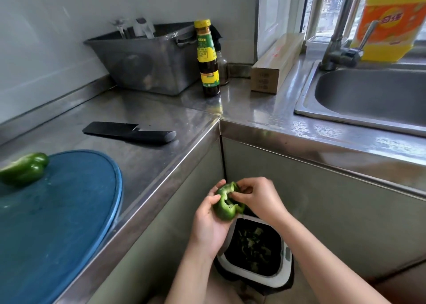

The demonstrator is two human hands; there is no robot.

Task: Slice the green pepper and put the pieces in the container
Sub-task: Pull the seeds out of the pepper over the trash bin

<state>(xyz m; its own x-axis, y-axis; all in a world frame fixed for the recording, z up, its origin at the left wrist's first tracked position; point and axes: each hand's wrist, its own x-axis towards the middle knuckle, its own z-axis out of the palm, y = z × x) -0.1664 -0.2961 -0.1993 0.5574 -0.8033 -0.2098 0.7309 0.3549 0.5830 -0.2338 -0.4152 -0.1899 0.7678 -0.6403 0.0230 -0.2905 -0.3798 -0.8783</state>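
The pepper half (227, 202) sits cupped in the left hand (207, 225) over the bin (283, 278), off the tabletop (161, 110). The right hand (260, 200) pinches the pith inside it. Best to hold it low over the bin and strip every rib clean before slicing on the blue board (69, 211).

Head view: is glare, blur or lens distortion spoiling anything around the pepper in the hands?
Head view: window daylight puts glare streaks on the steel counter; head view's wide lens bows the counter edges and the yellow bottle; the pepper, held by the left hand and picked at by the right hand, is sharp; the bin below is dark inside, contents unclear.
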